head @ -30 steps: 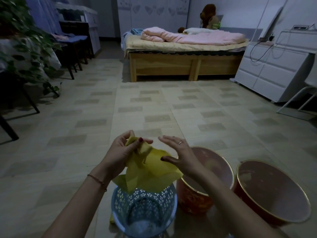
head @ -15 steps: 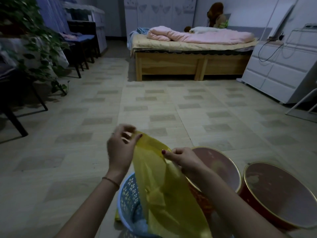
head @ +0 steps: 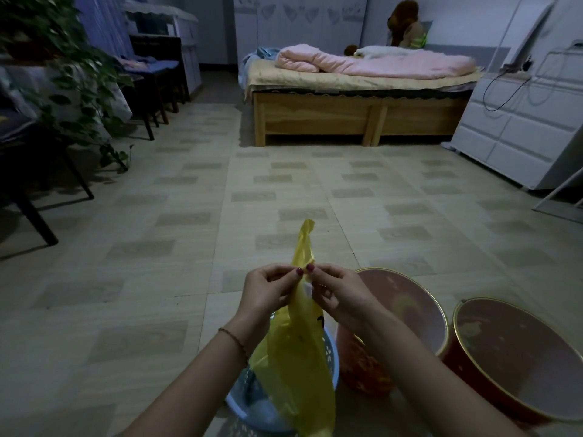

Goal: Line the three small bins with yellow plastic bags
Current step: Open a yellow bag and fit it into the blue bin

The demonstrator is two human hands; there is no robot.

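Note:
A yellow plastic bag (head: 296,361) hangs unfolded between my hands, its top tip sticking up above them. My left hand (head: 268,291) and my right hand (head: 334,294) both pinch the bag's upper edge, thumbs almost touching. Below the bag stands a blue perforated bin (head: 243,402), largely hidden by it. To its right stand a red bin with a gold rim (head: 410,310) and a second, larger-looking red bin (head: 517,357). Both red bins look unlined.
The bins stand on a tiled floor (head: 189,263). A wooden bed (head: 356,115) with pink bedding stands at the far end, a white drawer chest (head: 517,130) at the right, dark chairs (head: 151,86) and a leafy plant (head: 63,74) at the left.
The crumpled bag has been shaken out to full length and now hangs straight down. My hands have come together at its top edge, both pinching it.

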